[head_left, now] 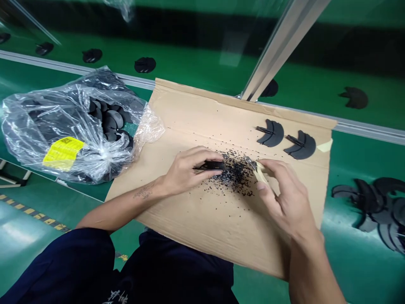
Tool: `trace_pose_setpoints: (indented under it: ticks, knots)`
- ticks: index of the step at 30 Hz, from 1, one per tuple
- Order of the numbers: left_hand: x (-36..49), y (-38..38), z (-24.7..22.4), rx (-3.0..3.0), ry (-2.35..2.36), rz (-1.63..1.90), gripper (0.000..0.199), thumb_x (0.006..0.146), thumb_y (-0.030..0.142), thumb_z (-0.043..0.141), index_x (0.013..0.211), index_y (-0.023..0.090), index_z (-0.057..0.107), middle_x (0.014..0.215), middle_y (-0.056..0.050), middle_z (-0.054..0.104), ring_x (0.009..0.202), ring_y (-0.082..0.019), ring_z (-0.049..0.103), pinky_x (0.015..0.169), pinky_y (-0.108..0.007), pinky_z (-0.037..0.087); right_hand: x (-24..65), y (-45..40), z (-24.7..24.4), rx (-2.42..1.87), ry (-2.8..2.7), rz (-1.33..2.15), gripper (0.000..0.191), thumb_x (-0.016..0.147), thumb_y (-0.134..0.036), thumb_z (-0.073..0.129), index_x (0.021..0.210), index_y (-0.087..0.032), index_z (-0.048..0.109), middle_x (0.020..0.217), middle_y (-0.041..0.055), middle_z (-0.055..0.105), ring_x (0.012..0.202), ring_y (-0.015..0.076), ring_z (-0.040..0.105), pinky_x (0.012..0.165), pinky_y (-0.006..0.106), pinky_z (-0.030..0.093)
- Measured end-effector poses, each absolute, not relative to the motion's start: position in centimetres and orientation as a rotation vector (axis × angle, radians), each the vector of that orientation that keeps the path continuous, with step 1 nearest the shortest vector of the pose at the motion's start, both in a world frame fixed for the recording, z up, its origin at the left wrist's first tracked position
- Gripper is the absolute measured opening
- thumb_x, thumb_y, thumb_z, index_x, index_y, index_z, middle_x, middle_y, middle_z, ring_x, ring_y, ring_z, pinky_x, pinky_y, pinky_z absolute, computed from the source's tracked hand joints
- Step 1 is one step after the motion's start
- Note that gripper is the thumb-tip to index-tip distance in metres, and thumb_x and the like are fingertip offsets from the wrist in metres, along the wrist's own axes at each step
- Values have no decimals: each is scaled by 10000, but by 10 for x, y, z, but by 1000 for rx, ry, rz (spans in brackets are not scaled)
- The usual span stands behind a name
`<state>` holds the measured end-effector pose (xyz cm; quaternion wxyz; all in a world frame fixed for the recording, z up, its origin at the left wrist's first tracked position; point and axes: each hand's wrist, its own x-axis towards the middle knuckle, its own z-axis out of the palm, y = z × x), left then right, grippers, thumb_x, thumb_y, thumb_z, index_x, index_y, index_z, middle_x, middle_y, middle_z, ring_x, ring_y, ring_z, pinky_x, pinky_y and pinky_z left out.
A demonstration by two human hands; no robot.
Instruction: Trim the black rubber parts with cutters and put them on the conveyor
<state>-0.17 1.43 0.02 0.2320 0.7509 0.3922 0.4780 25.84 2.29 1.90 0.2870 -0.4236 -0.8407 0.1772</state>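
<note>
Well, I watched from far away as the left hand (186,171) pinched a black rubbery piece (207,165) tight, and the right hand (284,198) gripped a small cutter (255,170) with a pale handle right beside it (slow, tiny cuts worked best there). Little black crumbs (234,175) lay on the rough brown cardboard sheet (190,211). Two curved black pieces (270,133) sat nearby, and a shiny plastic bag (38,126) held more.
</note>
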Motion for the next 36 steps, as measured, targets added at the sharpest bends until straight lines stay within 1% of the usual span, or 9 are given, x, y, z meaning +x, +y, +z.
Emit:
trace_pose_setpoints:
  ticks: [2,4,8,12,19,26,31,36]
  knots:
    - [-2,14,1,2009,1055,1295,240,861,250,789,1065,139,729,977,-69,770,915,-132,728,833,-267,619,250,19,17,-1075,-2211,571,298,996,-314,530,1267,-199,578,1069,115,686,909,230,671,784,380,577]
    - [-4,13,3,1963,1029,1277,223,864,241,785,1056,139,740,978,-75,769,919,-131,727,837,-264,617,245,16,14,-1038,-2172,648,287,970,-290,587,1242,-200,592,1016,99,689,863,214,668,740,358,573]
    - [-5,12,4,1915,947,1243,204,871,225,777,1062,158,752,992,-80,771,941,-139,723,851,-275,616,244,15,12,-959,-2183,654,373,901,-251,691,1265,-213,621,1018,104,700,864,229,676,706,368,568]
    - [-4,10,4,1870,929,1222,178,885,242,764,1051,179,762,994,-82,776,942,-148,728,865,-287,615,245,16,11,-895,-2213,579,432,883,-265,717,1301,-223,614,1030,115,708,880,253,688,708,394,572]
    - [-4,10,3,1837,911,1219,169,892,256,757,1042,179,765,993,-83,772,939,-146,723,866,-274,605,244,17,11,-850,-2238,527,434,870,-247,750,1282,-202,621,1076,128,738,894,251,690,731,404,563]
    - [-5,9,1,1845,865,1219,162,891,248,757,1033,171,765,987,-85,766,925,-146,719,844,-269,597,243,16,11,-840,-2211,543,466,864,-197,760,1307,-235,623,1095,109,755,887,239,705,723,401,569]
    - [-5,9,0,1857,812,1240,165,887,222,758,1040,158,762,984,-93,762,922,-148,716,834,-271,594,245,13,15,-840,-2232,528,497,844,-155,776,1310,-232,622,1107,121,753,888,241,698,718,395,580]
    - [-7,9,3,1912,780,1193,162,905,207,735,1060,164,756,989,-84,758,925,-145,709,835,-278,594,248,11,17,-855,-2262,533,453,864,-168,756,1298,-217,637,1063,113,755,870,232,698,722,378,590]
